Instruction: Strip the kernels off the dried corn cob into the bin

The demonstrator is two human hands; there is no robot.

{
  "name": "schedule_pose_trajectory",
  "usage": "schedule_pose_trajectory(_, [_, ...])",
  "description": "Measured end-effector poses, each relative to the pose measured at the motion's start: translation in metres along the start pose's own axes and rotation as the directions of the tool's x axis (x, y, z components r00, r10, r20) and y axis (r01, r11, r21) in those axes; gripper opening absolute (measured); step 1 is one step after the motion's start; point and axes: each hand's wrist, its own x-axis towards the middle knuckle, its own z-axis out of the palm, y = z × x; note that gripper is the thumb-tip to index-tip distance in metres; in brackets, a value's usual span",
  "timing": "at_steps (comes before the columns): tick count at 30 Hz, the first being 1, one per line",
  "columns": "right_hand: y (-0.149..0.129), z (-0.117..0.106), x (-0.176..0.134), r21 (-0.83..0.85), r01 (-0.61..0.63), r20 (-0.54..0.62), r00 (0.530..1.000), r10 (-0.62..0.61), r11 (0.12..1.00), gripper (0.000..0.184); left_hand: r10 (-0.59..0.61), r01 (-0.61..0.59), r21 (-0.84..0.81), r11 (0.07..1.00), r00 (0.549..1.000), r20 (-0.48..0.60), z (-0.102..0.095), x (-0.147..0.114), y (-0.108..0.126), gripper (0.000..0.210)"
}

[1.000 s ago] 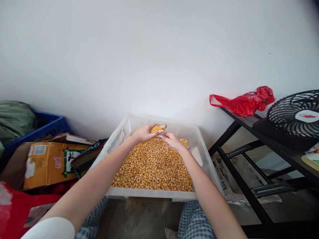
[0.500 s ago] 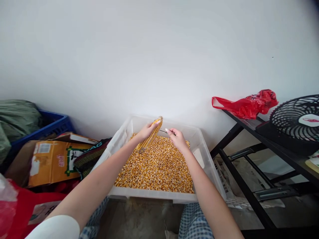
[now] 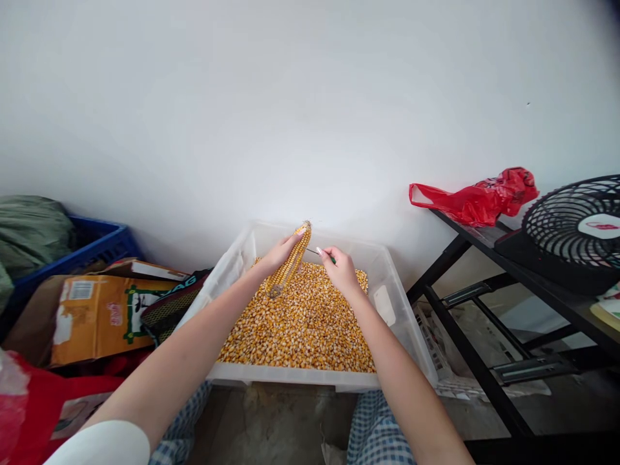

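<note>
You've turned the ear of corn (image 3: 289,266) in your left hand (image 3: 279,253); its lower end now shows below your palm. Your right hand (image 3: 341,268) has drawn away, baring more of the thin-shafted tool (image 3: 314,251) between them.

Clear drop from above onto kernels (image 3: 300,329) between the forearms (image 3: 203,326). Bin (image 3: 290,374) walls block low entry. Cob (image 3: 293,261) in left hand (image 3: 281,253) and thin tool (image 3: 313,251) in right hand (image 3: 340,268) obstruct far half. Wall (image 3: 310,116) close behind bin; cardboard box (image 3: 101,323) crowds left side, black frame (image 3: 475,361) right.
</note>
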Motion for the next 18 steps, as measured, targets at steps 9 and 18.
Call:
schedule_pose_trajectory(9, [-0.0002, 0.0010, -0.0004, 0.033, -0.017, -0.015, 1.000, 0.017, 0.999, 0.037, 0.019, -0.019, -0.034, 0.999, 1.000, -0.017, 0.0005, -0.0018, 0.0039, 0.062])
schedule_pose_trajectory(18, [0.0026, 0.0020, 0.0003, 0.056, -0.027, -0.018, 0.999, 0.028, 0.998, 0.038, 0.030, -0.029, 0.024, 0.999, 0.999, -0.023, 0.0001, -0.0025, 0.0058, 0.064])
